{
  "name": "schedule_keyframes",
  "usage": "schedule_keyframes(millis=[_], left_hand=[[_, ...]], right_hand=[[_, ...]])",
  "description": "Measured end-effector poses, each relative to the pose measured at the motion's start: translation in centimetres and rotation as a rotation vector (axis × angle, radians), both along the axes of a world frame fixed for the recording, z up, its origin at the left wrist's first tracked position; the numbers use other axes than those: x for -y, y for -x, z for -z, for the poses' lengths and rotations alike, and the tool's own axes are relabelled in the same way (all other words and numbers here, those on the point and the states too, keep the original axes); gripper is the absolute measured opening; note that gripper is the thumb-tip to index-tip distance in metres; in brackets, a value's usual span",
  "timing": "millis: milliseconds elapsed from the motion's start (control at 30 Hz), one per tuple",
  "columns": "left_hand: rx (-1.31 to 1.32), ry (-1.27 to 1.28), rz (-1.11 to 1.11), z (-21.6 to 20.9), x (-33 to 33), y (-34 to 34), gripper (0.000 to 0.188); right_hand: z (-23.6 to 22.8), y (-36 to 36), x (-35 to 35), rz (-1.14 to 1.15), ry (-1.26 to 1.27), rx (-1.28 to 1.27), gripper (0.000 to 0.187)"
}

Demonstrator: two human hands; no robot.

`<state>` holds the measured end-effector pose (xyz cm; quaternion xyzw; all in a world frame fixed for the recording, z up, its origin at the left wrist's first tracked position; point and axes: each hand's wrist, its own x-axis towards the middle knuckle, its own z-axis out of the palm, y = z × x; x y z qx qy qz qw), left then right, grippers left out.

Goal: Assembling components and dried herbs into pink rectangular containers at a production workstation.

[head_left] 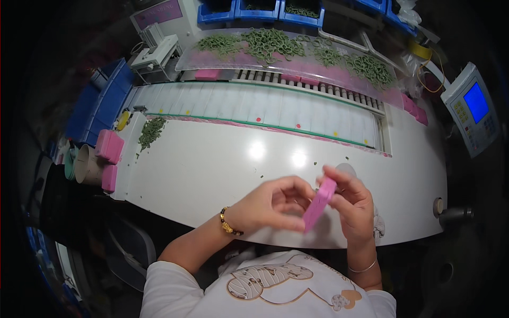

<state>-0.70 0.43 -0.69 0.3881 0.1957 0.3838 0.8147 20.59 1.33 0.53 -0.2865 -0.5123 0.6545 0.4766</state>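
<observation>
Over the front of the white table, both my hands grip a thin pink rectangular block (319, 205), held tilted on edge. My left hand (275, 204), with a beaded bracelet at its wrist, pinches the block's lower left end between thumb and fingers. At the upper right end, the fingers and thumb of my right hand (347, 204) close round it. A greyish round thing (345, 169) shows partly behind the right hand. Small dark green bits lie near the hands on the table.
A white slatted conveyor (254, 108) crosses the table. Behind it, a clear tray (233, 62) carries heaps of green rings. Blue bins (257, 13) line the back. More pink blocks (110, 147) stand left, beside green scraps (152, 132). A control panel (472, 108) stands right.
</observation>
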Motion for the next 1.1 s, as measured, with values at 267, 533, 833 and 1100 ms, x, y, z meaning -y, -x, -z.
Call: schedule_keyframes(millis=[267,533,833,1100], left_hand=[[-1.092,-0.435,-0.937,4.3,-11.6,9.3,0.043],[-1.789,-0.680,-1.062,4.4,-15.8,12.4,0.050],[-2.095,-0.241,-0.795,2.4,-22.8,15.9,0.076],[-2.079,-0.466,-0.934,5.8,-25.4,18.2,0.074]], right_hand=[[-0.4,-3.9,-1.2,0.334,-0.006,0.334,0.057],[-0.4,-7.8,-0.9,0.403,-0.063,0.574,0.043],[1.8,-14.2,-3.0,0.542,-0.022,0.692,0.035],[7.7,-19.8,-4.4,0.626,-0.091,0.817,0.032]])
